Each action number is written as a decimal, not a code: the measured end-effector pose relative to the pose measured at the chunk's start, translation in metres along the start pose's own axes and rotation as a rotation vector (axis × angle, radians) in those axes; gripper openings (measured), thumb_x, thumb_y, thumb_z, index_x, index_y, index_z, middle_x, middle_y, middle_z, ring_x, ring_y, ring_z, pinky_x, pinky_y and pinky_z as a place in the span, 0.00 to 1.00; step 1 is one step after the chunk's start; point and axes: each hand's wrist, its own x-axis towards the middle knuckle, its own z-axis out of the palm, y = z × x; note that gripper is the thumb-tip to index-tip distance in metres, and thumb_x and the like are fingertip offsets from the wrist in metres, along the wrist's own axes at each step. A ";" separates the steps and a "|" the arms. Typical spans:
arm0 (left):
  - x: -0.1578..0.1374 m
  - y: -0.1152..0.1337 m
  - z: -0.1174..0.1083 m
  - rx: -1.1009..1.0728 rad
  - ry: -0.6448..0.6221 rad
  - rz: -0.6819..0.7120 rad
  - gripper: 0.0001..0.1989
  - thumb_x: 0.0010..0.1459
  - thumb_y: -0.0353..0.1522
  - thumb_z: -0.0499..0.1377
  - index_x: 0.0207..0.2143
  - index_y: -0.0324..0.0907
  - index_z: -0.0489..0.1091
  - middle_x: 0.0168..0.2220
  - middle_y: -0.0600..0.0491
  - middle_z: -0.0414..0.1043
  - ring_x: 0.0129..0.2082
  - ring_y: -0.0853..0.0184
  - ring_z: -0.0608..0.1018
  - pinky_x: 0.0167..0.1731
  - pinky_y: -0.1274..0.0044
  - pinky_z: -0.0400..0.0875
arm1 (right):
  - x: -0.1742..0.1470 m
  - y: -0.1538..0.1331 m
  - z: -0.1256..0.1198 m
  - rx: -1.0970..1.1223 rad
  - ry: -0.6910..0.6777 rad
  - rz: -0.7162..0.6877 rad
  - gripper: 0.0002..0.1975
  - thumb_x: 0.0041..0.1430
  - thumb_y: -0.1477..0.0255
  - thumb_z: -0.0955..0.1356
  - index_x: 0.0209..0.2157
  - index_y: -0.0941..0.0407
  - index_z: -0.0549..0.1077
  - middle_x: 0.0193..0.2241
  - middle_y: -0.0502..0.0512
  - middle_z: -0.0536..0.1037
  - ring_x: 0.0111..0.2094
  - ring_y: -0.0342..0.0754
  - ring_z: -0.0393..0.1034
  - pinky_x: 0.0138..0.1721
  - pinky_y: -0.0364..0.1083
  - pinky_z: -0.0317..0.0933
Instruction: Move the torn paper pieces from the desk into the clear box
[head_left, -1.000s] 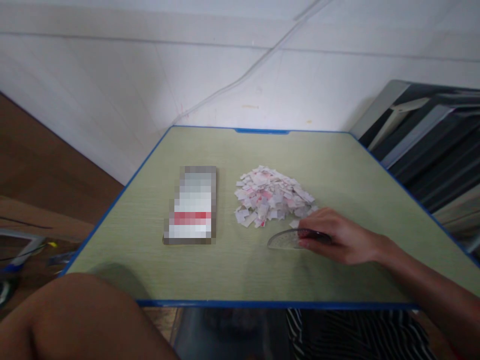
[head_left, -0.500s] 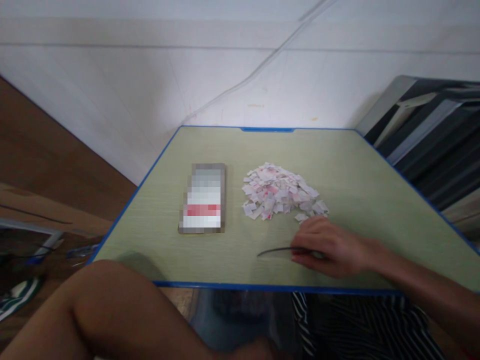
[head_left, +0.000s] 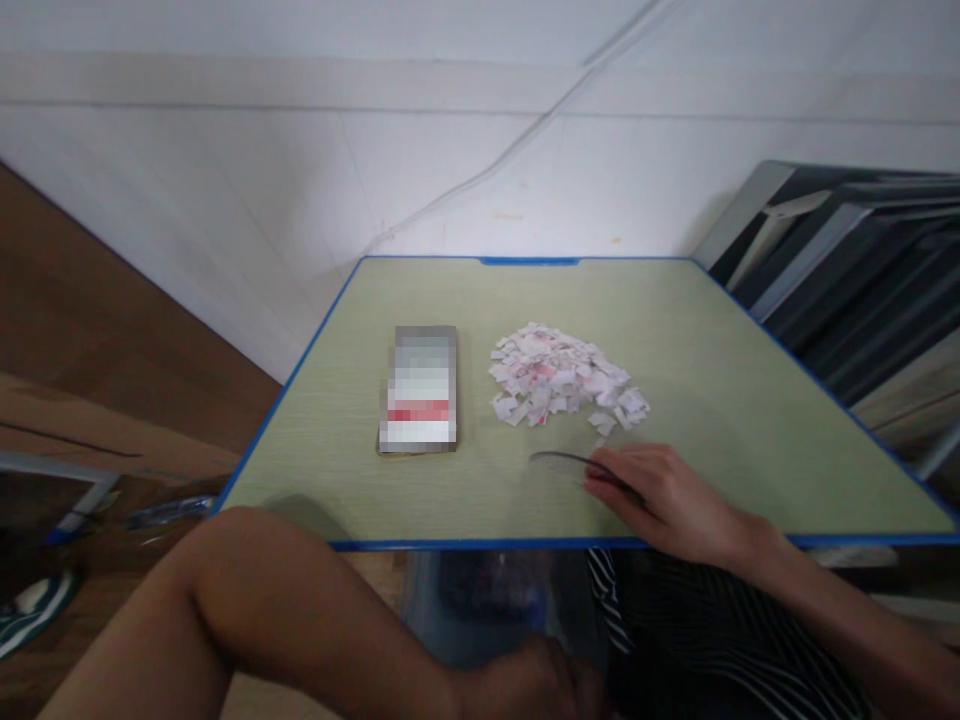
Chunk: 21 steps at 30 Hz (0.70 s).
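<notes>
My right hand [head_left: 660, 500] is closed on a pair of dark, thin tweezers [head_left: 562, 457] with a curved tip. The tip points left, just in front of a pile of small torn paper pieces [head_left: 559, 375], white with some pink, and I see nothing in it. To the left of the pile lies a phone-like slab [head_left: 420, 390], its face blurred out with a red band across. My left hand [head_left: 532, 680] rests low, below the table's front edge. It is dim and partly cut off by the frame, so its fingers cannot be made out.
The pale green table [head_left: 337, 390] has a blue rim and stands against a white wall [head_left: 420, 160]. Dark flat panels [head_left: 840, 250] lean at the right. A bluish see-through container [head_left: 487, 600] is below the front edge, and a shoe [head_left: 34, 610] is on the floor at left.
My right hand has tilted, and the tweezers' tip has moved up towards the paper pile. My left hand shows more now. The camera view has shifted slightly.
</notes>
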 end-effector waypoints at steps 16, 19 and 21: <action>0.002 -0.007 -0.008 -0.041 0.010 -0.005 0.06 0.53 0.29 0.52 0.24 0.41 0.58 0.19 0.57 0.56 0.15 0.70 0.56 0.10 0.75 0.40 | 0.014 -0.005 0.009 0.125 -0.025 -0.161 0.14 0.61 0.68 0.59 0.25 0.58 0.67 0.19 0.49 0.67 0.22 0.39 0.61 0.25 0.41 0.49; 0.001 -0.006 -0.007 -0.061 0.001 -0.003 0.05 0.52 0.28 0.53 0.24 0.41 0.59 0.19 0.57 0.57 0.15 0.70 0.57 0.11 0.75 0.41 | 0.013 -0.005 0.009 0.110 -0.074 -0.189 0.14 0.61 0.68 0.58 0.25 0.58 0.68 0.19 0.50 0.68 0.23 0.40 0.61 0.26 0.41 0.49; 0.001 -0.006 -0.008 -0.083 -0.012 0.003 0.03 0.52 0.28 0.53 0.26 0.40 0.60 0.20 0.56 0.58 0.16 0.70 0.59 0.11 0.75 0.42 | 0.012 -0.006 0.008 0.117 -0.089 -0.197 0.14 0.61 0.69 0.58 0.26 0.58 0.68 0.20 0.50 0.69 0.23 0.40 0.62 0.27 0.41 0.49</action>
